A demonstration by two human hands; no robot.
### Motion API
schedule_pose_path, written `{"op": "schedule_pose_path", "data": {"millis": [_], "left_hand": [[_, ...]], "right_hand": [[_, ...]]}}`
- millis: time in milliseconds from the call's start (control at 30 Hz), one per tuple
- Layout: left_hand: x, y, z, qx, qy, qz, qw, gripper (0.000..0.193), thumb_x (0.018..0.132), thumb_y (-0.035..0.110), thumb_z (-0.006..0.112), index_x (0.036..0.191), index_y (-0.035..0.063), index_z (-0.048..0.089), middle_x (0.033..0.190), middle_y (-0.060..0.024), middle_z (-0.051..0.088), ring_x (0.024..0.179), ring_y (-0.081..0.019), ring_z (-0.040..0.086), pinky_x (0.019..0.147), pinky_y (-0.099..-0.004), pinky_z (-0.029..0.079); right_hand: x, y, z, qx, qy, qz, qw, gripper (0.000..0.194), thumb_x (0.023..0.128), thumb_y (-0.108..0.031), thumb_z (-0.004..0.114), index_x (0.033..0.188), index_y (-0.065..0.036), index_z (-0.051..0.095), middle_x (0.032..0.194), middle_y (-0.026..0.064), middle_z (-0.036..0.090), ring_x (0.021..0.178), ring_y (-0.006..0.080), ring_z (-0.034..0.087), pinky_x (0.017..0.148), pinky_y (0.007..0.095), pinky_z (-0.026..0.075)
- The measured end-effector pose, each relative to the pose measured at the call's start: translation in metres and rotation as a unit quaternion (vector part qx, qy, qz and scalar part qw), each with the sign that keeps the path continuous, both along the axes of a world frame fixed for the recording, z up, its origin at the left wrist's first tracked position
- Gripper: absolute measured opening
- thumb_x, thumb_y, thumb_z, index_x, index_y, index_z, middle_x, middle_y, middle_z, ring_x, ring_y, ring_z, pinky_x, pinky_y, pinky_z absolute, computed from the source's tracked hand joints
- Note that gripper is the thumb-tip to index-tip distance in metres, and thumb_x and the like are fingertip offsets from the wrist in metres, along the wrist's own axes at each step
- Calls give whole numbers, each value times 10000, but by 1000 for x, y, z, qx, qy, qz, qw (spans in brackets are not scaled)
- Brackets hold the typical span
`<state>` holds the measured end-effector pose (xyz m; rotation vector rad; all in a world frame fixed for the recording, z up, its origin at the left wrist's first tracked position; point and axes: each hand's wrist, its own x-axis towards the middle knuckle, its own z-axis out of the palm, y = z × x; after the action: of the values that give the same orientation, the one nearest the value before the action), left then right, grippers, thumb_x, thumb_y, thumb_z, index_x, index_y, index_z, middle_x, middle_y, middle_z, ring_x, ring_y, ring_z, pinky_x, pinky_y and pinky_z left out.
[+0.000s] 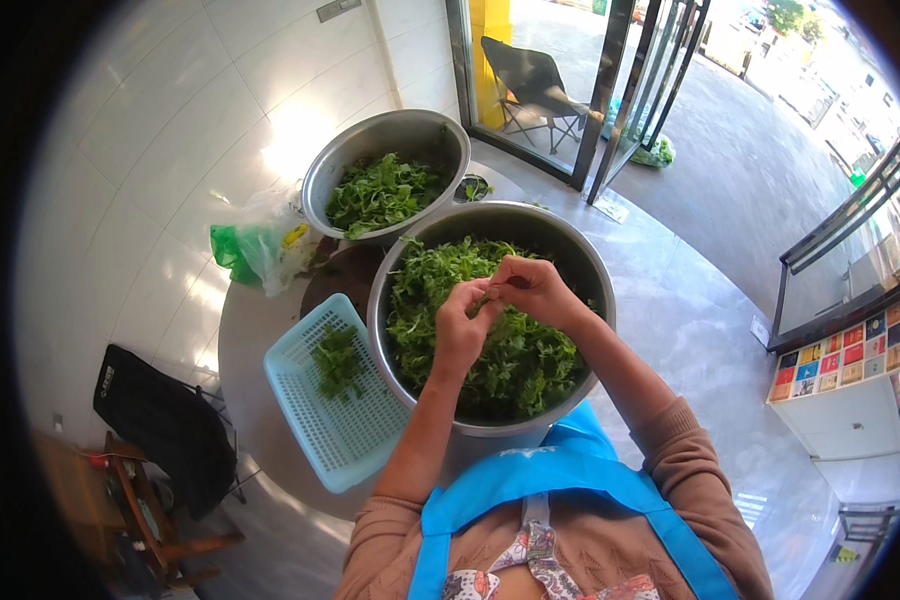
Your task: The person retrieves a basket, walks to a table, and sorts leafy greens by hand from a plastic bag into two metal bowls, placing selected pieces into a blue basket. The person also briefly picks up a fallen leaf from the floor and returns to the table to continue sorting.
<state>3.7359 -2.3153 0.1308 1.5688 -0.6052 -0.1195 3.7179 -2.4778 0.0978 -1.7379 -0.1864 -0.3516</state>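
Above a large stainless steel basin point(606, 300) of leafy greens point(525, 367), my two hands meet at the fingertips. My left hand point(465, 319) pinches a small sprig of greens point(484, 304), mostly hidden by the fingers. Thumb and forefinger of my right hand point(532, 289) close on the same sprig from the other side. To the left of the basin, a light blue plastic basket point(300, 427) holds a small bunch of greens point(337, 364). Farther back stands a second steel basin point(322, 165), with more leafy greens point(382, 195) in it.
The basket overlaps a round table point(255, 390). Plastic bags point(259, 244) lie near the tiled wall. Black folding chairs stand at the left point(165, 427) and beyond the glass door point(536, 79). A white cabinet point(855, 420) is at the right.
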Motion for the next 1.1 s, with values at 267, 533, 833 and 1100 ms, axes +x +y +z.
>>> {"op": "schedule_pose_path", "data": {"millis": [267, 533, 833, 1100], "left_hand": [[-2, -1, -8, 38, -96, 84, 991, 74, 754, 2, 580, 816, -15, 543, 1003, -128, 579, 890, -189, 564, 737, -265, 450], [-11, 38, -22, 57, -15, 27, 998, 29, 805, 19, 551, 832, 11, 548, 917, -80, 612, 762, -91, 567, 680, -209, 449], [-14, 49, -6, 117, 24, 79, 990, 78, 809, -5, 543, 881, 19, 524, 772, -34, 591, 706, -65, 561, 623, -185, 433], [-16, 53, -4, 48, 69, 101, 991, 63, 799, 20, 568, 849, 21, 530, 749, -21, 583, 689, -60, 555, 615, -177, 428]], "right_hand": [[16, -12, -10, -38, -49, -145, 988, 77, 780, -29, 588, 759, -11, 516, 648, 29, 513, 586, 67, 475, 520, 222, 406], [-26, -81, 28, -42, 70, -163, 983, 86, 830, -74, 547, 866, -1, 519, 655, 29, 540, 544, 80, 533, 502, 213, 452], [-7, -46, 19, -13, 117, 3, 993, 92, 808, -97, 557, 882, -47, 575, 617, -10, 495, 569, 58, 458, 520, 228, 387], [44, -16, 0, -383, 98, 13, 918, 171, 724, -149, 580, 882, -92, 613, 684, 108, 584, 631, 243, 565, 601, 347, 444]]}}
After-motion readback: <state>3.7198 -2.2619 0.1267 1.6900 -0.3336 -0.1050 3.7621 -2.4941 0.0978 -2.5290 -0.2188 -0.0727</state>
